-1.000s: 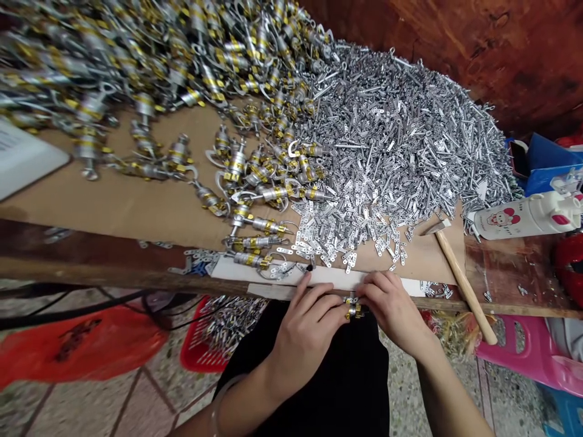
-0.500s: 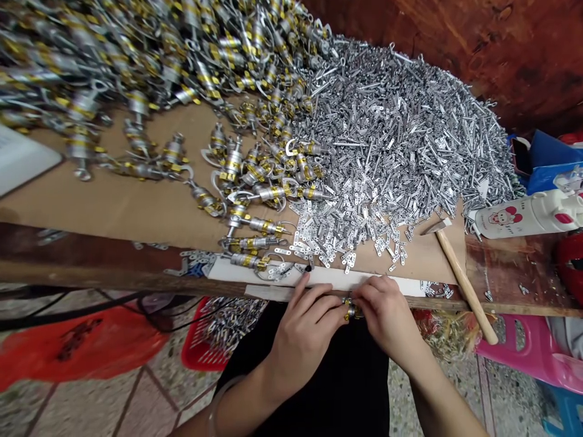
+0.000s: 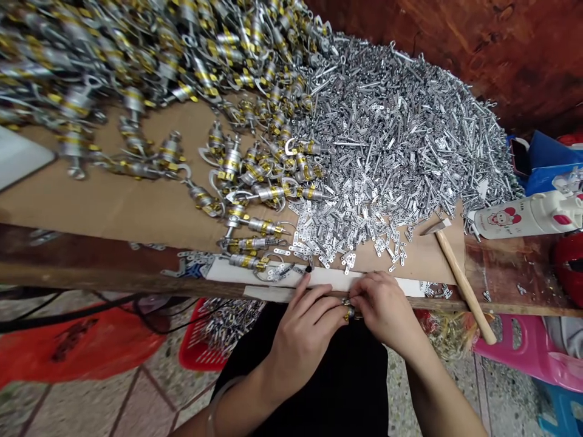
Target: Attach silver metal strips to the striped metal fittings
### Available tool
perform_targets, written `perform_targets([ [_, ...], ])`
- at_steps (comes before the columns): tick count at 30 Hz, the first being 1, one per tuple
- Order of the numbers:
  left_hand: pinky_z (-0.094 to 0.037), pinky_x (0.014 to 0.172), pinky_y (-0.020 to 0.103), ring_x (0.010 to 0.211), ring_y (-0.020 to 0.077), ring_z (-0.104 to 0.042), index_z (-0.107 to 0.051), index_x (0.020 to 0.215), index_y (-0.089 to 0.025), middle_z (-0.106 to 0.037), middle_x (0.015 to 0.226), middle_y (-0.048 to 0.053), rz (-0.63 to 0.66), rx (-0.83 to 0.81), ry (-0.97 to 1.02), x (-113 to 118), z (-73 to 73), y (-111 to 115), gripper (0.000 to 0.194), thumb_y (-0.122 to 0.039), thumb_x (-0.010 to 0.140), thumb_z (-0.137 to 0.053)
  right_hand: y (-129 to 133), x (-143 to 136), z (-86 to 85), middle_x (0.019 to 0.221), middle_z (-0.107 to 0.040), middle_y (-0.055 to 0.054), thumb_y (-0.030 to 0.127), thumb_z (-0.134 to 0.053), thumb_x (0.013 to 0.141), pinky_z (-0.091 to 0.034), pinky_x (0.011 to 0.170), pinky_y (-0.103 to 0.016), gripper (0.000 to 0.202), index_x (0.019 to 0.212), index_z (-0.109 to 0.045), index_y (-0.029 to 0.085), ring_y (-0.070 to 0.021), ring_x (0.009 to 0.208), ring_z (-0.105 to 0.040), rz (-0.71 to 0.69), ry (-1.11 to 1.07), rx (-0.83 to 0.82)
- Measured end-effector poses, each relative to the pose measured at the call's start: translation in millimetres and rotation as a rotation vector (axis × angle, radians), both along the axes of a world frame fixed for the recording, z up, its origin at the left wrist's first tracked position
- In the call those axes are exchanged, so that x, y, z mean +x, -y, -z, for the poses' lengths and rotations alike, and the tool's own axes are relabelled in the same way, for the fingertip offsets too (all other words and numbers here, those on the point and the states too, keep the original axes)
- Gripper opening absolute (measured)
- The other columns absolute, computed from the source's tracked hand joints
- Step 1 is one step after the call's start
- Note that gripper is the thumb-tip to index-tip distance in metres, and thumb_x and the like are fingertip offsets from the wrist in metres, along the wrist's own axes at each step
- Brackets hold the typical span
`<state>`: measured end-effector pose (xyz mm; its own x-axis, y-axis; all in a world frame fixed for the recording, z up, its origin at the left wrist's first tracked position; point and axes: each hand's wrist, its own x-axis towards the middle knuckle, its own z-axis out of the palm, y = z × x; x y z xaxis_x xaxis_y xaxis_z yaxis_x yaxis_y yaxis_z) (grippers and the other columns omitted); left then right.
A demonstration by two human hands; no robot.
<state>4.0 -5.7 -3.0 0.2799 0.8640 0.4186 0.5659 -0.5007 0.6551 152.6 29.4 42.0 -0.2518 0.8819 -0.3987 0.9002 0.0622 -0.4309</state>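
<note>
Between my two hands, just off the table's front edge, is a small silver-and-yellow metal assembly (image 3: 350, 311), mostly covered by fingers. My left hand (image 3: 303, 337) is wrapped round its left side, with the index finger stretched toward a small black piece (image 3: 308, 269) on the white strip (image 3: 334, 278). The fingers of my right hand (image 3: 382, 306) are pinched at the assembly's right end. Similar silver-and-yellow assemblies (image 3: 248, 261) lie on the cardboard beyond my left hand. A heap of small silver plates and eye rods (image 3: 387, 133) spreads beyond both hands.
A wooden-handled hammer (image 3: 464, 285) lies at the right, its handle jutting over the table edge. Behind it is a white bottle (image 3: 523, 215). Below the table are a red basket (image 3: 194, 346) of parts at the left and a pink stool (image 3: 523, 352) at the right.
My right hand has shifted slightly left, and its fingers now cover more of the assembly. My left hand holds nearly the same place. The view has moved a little.
</note>
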Motion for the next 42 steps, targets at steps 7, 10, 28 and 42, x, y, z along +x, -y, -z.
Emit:
perform_targets([
  [7,-0.037,0.102,0.048,0.091,0.0177,-0.060,-0.063,0.082,-0.019,-0.067,0.079,-0.002,-0.013,0.019,0.009,0,-1.1,-1,0.010,-0.013,0.083,-0.055,-17,28,-2.8,0.073,-0.062,-0.001,0.017,-0.056,0.078,-0.041,0.068,-0.029,0.007,0.072,-0.059,0.018,-0.0157,0.071,-0.055,0.107,-0.224,-0.020],
  [10,-0.038,0.101,0.049,0.089,0.0177,-0.060,-0.064,0.080,-0.020,-0.067,0.077,-0.002,-0.006,0.014,0.011,0,-2.0,-1,0.012,-0.012,0.082,-0.056,-28,80,6.9,0.088,-0.060,-0.009,0.034,-0.056,0.080,-0.040,0.068,-0.033,0.020,0.090,-0.058,0.017,-0.0206,0.079,-0.053,0.477,-0.009,0.482],
  [28,-0.035,0.102,0.047,0.091,0.0184,-0.060,-0.063,0.084,-0.019,-0.068,0.079,-0.002,0.011,0.034,-0.003,-2,-0.3,-2,0.008,-0.015,0.083,-0.056,73,20,-0.3,0.080,-0.065,-0.008,0.020,-0.035,0.089,-0.048,0.058,-0.028,0.025,0.112,-0.048,0.019,-0.0198,0.068,-0.063,0.056,-0.031,0.555],
  [42,-0.034,0.102,0.050,0.088,0.0189,-0.060,-0.063,0.079,-0.020,-0.067,0.077,-0.003,0.017,0.048,0.004,-2,1.6,-2,0.008,-0.013,0.080,-0.059,18,89,10.5,0.063,-0.056,-0.004,0.032,-0.033,0.091,-0.033,0.050,-0.026,0.028,0.090,-0.057,0.018,-0.0172,0.053,-0.051,0.540,0.345,0.630],
])
